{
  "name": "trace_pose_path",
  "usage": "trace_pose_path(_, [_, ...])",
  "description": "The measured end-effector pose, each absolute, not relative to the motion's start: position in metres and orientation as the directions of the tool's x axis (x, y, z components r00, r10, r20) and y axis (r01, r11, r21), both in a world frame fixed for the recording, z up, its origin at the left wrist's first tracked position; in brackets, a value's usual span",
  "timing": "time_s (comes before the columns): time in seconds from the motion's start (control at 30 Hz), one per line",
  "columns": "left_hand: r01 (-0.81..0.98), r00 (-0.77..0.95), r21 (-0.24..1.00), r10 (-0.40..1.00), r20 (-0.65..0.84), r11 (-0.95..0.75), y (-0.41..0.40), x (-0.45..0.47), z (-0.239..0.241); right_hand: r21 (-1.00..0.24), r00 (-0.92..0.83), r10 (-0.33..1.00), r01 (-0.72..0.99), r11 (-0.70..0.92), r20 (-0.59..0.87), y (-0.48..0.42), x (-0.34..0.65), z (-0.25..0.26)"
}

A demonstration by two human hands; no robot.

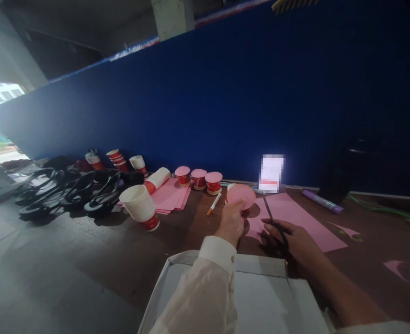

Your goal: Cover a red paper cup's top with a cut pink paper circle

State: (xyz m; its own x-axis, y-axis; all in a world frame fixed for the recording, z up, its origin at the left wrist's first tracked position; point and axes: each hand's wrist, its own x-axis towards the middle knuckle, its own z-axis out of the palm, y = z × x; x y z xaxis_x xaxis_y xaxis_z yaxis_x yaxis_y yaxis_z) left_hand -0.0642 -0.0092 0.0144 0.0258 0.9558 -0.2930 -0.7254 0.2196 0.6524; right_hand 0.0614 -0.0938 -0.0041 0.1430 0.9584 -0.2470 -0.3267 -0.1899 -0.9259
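My left hand is closed on a pink paper disc, thumb across its face. A white edge and a bit of red show behind the disc, perhaps a cup piece; I cannot tell if they are joined. My right hand grips dark, slender scissors, as far as their shape shows, pointing up and away. Beneath them lies a pink paper sheet with a curved cut edge. Left of my left hand, several short red cup pieces stand in a row, topped with pink discs.
A white box sits below my forearms. Leftward are an orange-and-white marker, stacked paper cups, pink sheets and black strap-like items. A lit phone leans on the blue partition; a purple marker and paper scraps lie right.
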Motion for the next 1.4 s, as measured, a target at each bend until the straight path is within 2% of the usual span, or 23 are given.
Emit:
trace_pose_path(0.13, [-0.739,0.054,0.627,0.950,-0.309,0.246,-0.010,-0.066,0.017,-0.928,0.141,0.961,-0.324,-0.183,-0.238,-0.093,0.061,-0.006])
trace_pose_path(0.43, [-0.800,0.123,0.481,0.883,-0.453,0.358,-0.002,-0.074,0.014,-0.929,0.156,0.955,-0.315,-0.195,-0.253,-0.095,0.060,0.000])
trace_pose_path(0.57, [-0.813,0.167,0.438,0.874,-0.457,0.384,-0.002,-0.076,0.016,-0.929,0.162,0.955,-0.318,-0.187,-0.248,-0.096,0.059,0.001])
trace_pose_path(0.87, [-0.814,0.187,0.454,0.902,-0.388,0.363,-0.004,-0.078,0.017,-0.932,0.136,0.960,-0.305,-0.196,-0.246,-0.092,0.063,-0.006])
trace_pose_path(1.4, [-0.799,0.165,0.483,0.903,-0.397,0.358,0.001,-0.074,0.009,-0.952,0.153,0.959,-0.233,-0.200,-0.239,-0.093,0.064,-0.006])
